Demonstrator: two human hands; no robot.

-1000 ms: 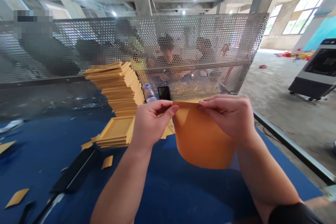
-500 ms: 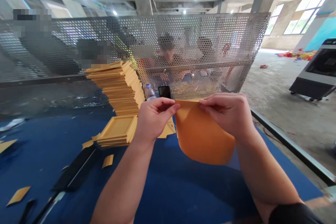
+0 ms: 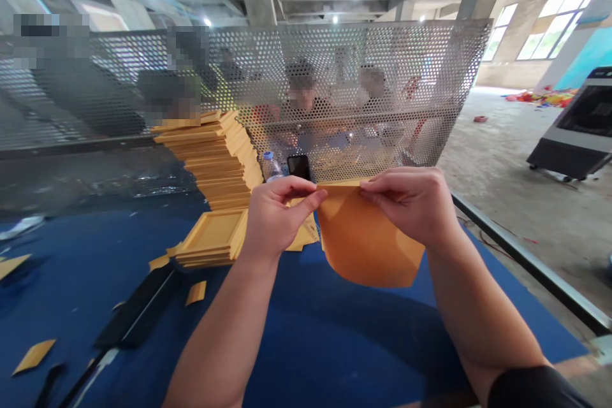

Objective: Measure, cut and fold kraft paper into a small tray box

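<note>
An orange-brown sheet of paper (image 3: 370, 242) hangs above the blue table, its lower part bowed into a curve. My left hand (image 3: 282, 213) pinches its top edge near the left corner between thumb and forefinger. At the same edge, farther right, my right hand (image 3: 414, 204) also pinches the sheet. Left of my left hand lies a small pile of folded tan cardboard frames (image 3: 213, 239). Behind that pile leans a tall, uneven stack of similar tan pieces (image 3: 217, 159). A flat tan printed piece (image 3: 306, 229) shows partly behind my left hand.
The blue table (image 3: 325, 344) holds a black long-handled tool (image 3: 136, 309) and tan scraps (image 3: 196, 293). A plastic bottle (image 3: 271, 166) and a phone (image 3: 299, 167) stand before a perforated metal screen (image 3: 335, 95), with people beyond it. An air cooler (image 3: 568, 134) stands at right.
The sheet's lower edge has risen slightly and swung away from me. Both hands keep their pinch and have barely shifted.
</note>
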